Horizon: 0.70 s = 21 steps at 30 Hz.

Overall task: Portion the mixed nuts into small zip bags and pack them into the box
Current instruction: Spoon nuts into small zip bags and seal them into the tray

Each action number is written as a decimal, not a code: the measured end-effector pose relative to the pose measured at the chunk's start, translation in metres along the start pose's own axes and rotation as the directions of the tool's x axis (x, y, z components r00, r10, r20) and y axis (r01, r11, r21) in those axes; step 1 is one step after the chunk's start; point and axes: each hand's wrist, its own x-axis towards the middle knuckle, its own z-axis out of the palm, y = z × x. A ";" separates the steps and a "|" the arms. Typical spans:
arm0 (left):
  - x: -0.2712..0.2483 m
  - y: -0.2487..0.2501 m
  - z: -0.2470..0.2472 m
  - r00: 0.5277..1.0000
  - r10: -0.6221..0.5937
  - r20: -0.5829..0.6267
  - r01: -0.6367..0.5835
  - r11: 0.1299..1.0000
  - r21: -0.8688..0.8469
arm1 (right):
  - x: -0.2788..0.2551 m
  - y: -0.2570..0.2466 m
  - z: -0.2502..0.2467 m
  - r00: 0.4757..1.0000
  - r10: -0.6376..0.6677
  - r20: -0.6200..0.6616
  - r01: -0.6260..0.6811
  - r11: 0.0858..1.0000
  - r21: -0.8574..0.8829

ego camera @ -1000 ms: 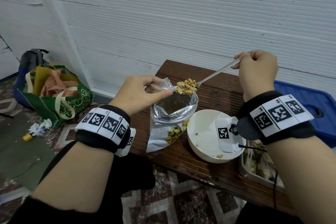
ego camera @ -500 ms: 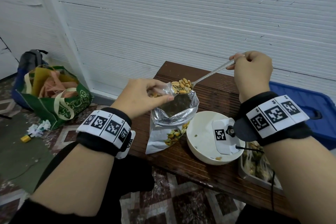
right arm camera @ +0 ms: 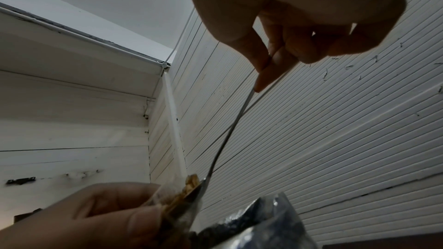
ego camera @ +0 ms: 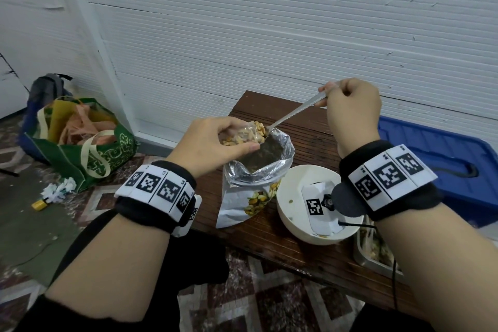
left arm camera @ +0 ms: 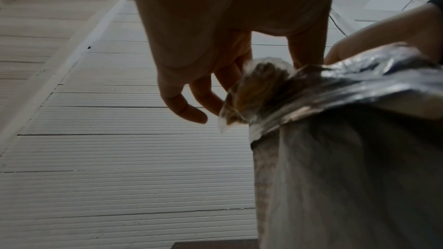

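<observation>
Left hand [ego camera: 213, 143]: it is raised over the foil bag and holds the small zip bag [ego camera: 246, 135]; the thumb and the fingers [left arm camera: 203, 97] pinch the clear plastic at its mouth and keep it open.
Zip bag: it is in the air just above the left rim of the foil bag, with nuts [ego camera: 237, 139] already inside; in the left wrist view it is blurred.
Right hand [ego camera: 350, 110]: it is raised over the far part of the counter; the fingers [right arm camera: 261, 67] are curled and pinch the end of the spoon handle.
Spoon [ego camera: 293, 113]: it slopes down to the left from the right hand; its bowl, loaded with nuts, is at the mouth of the zip bag and is tilted into it.
Foil bag [ego camera: 258, 178]: it stands open on the counter [ego camera: 272, 240], with a picture of nuts on the front; it is just left of the bowl.
Bowl [ego camera: 291, 213]: white, near the front edge of the counter; only a few crumbs are visible in it.
Tray [ego camera: 377, 253]: metal, right of the bowl, mostly hidden by the right forearm; something pale lies inside, but I cannot tell what.
Box [ego camera: 442, 159]: blue, beyond the right wrist, at the right end of the counter.
Floor: a green shopping bag [ego camera: 89, 148] stands by the wall on the left.
</observation>
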 end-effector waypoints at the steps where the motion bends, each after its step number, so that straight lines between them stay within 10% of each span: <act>1: 0.000 0.000 0.000 1.000 0.002 0.000 -0.002 1.000 -0.005 | -0.001 0.000 0.000 1.000 -0.013 0.004 0.013 1.000 0.017; 11: 0.000 0.001 0.002 0.999 -0.015 -0.042 0.014 1.000 -0.023 | -0.009 -0.002 -0.007 0.957 -0.285 -0.057 0.291 0.936 0.197; 21: 0.002 -0.001 -0.001 0.999 -0.016 -0.037 0.014 0.999 -0.041 | -0.001 0.014 -0.018 0.960 -0.134 -0.244 0.172 0.974 0.145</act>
